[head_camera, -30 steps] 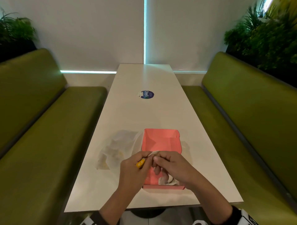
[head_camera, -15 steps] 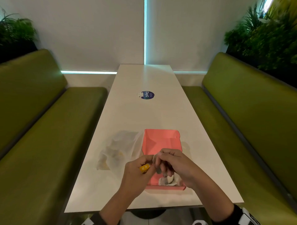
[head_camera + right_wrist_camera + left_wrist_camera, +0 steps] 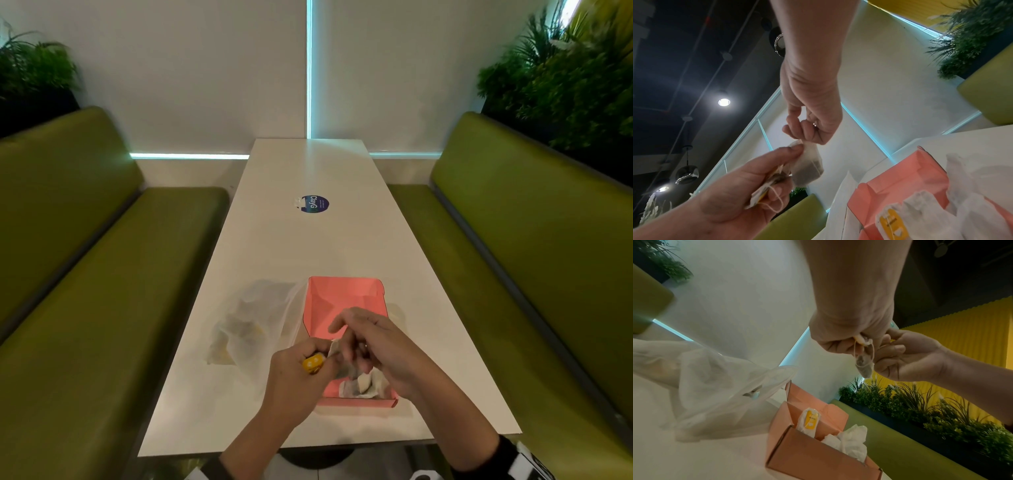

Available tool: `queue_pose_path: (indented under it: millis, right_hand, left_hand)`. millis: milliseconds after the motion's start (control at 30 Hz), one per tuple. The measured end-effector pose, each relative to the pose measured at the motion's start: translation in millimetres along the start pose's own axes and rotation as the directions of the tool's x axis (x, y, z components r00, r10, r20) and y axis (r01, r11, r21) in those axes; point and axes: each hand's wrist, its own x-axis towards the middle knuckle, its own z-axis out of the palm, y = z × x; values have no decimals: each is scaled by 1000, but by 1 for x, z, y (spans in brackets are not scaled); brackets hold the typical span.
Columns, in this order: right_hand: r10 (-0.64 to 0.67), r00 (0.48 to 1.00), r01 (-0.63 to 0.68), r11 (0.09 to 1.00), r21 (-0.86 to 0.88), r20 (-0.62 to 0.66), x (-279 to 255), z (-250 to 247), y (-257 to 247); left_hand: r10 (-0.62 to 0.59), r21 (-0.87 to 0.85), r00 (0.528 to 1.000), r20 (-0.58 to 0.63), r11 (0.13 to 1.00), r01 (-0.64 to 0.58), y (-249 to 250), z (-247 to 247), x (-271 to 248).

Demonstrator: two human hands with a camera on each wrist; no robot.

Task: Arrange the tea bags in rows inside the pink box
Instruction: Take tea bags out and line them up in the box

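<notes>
A pink box (image 3: 342, 298) lies open on the white table (image 3: 308, 246), with a few white tea bags (image 3: 363, 387) bunched at its near end. One of them shows a yellow tag (image 3: 809, 420). Just above the box's near left corner, my left hand (image 3: 325, 359) grips a tea bag (image 3: 807, 165) together with a yellow tag (image 3: 313, 365) and its string. My right hand (image 3: 349, 349) meets it and pinches the top edge of that same tea bag (image 3: 864, 365), other fingers loosely spread.
A crumpled clear plastic bag (image 3: 253, 322) lies left of the box, touching its side. A round blue sticker (image 3: 313, 204) sits mid-table. Green benches (image 3: 102, 274) flank the table and plants (image 3: 565, 85) stand behind the backrests.
Both hands have shifted slightly right and nearer over the box, staying joined on the tea bag. The right hand's fingers have spread out more.
</notes>
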Motion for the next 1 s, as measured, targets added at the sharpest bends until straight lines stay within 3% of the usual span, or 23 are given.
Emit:
queue_pose_path:
  millis: [67,167,267,400,567,667,767,867,1000]
  right_hand:
    - [-59,996,60,998,19,-71,1,-3,0]
    - [-213,968,195,972,-130,-135,4,-13,6]
    - [-320,947,310,902,-299,17,7,-29,14]
    - [-300,913,384,862,-330,277,10,-45,22]
    - [-233,908,360,860,-363,347,16,-44,29]
    - [-226,923,342,851,-399,311,22,-42,32]
    - [-242,952,301,847,-439,186,28,-40,31]
    - [-242,959,276,698,-660,145,40,-38,31]
    - [-199,968,230,444,-866,155,61,-29,36]
  left_hand:
    - [-16,-4,999,46,1000,16,-1,-3,0]
    - [-78,-28,989,123,996,82,2,-8,2]
    - [-180,-91,965,188,976,200,7,-10,2]
    - [-234,-124,940,249,955,270,8,-11,3]
    - [-248,-130,913,323,944,302,9,-12,5]
    - [-281,-128,913,297,935,330,3,-11,6]
    - [-334,-108,933,135,931,349,-14,-11,10]
    - [-327,116,944,-34,937,329,-45,-14,13]
    - [-362,431,932,-10,840,331,-66,-13,9]
